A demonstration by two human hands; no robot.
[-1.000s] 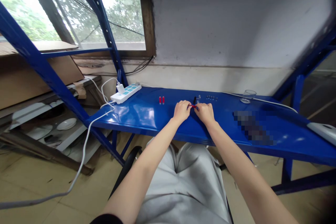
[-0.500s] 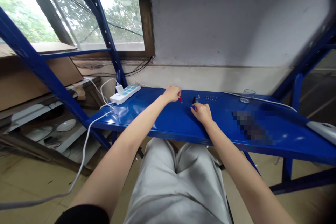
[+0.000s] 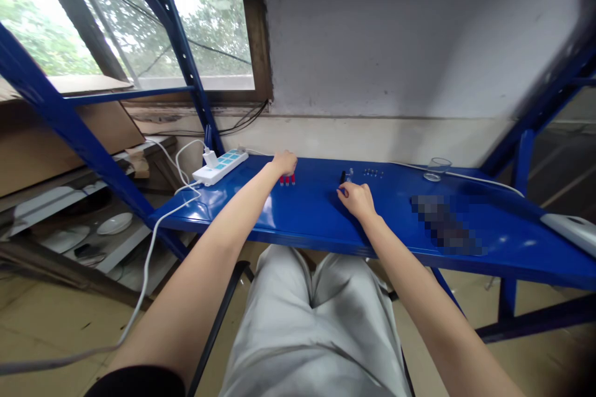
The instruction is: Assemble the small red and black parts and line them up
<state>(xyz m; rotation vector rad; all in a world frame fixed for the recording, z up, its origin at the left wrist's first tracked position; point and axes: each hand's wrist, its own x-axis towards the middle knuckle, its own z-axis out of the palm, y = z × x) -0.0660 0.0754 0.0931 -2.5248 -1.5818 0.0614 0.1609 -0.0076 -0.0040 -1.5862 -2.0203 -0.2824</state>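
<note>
L hand (image 3: 284,164) fingers curled over small red plastic pegs (image 3: 287,180); R hand (image 3: 356,200) curled by slim black piece (image 3: 343,177); grips unclear.

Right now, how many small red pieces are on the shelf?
3 red pieces in a row on the blue shelf, by the left hand, which may hide more.
</note>
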